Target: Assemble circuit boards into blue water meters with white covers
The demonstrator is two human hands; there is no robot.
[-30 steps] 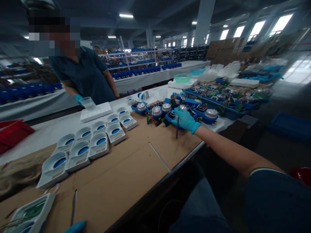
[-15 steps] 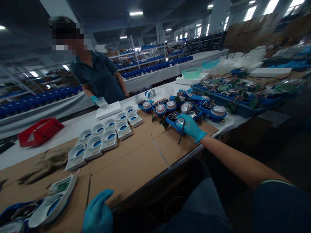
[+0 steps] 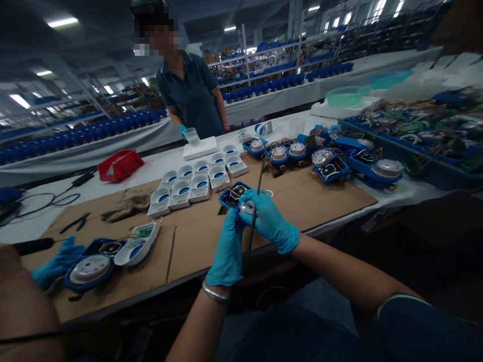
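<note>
In front of me is a blue meter (image 3: 234, 195) with wires, a black inner part and a clear round dial. My left hand (image 3: 225, 254), blue-gloved, grips its near end from the left. My right hand (image 3: 273, 223), gloved too, closes on the meter's right side, fingers over the dial. A long thin dark rod (image 3: 253, 229) is also held in that hand, slanting past the meter; its exact kind is unclear. White covers with blue rings (image 3: 183, 193) stand in rows just beyond, left of the meter.
At left, a co-worker's gloved hand (image 3: 60, 261) is beside a blue meter (image 3: 90, 269) and its white cover (image 3: 138, 244); a dark-handled tool (image 3: 35, 246) is near it. Pliers (image 3: 75, 222), a cloth (image 3: 126, 205), a red bin (image 3: 121, 165) and more meters (image 3: 330, 166) lie around. Another person stands opposite.
My right hand has brought a meter from the group at right to in front of me. My left hand has come up to grip it. A co-worker's hand has appeared at left.
</note>
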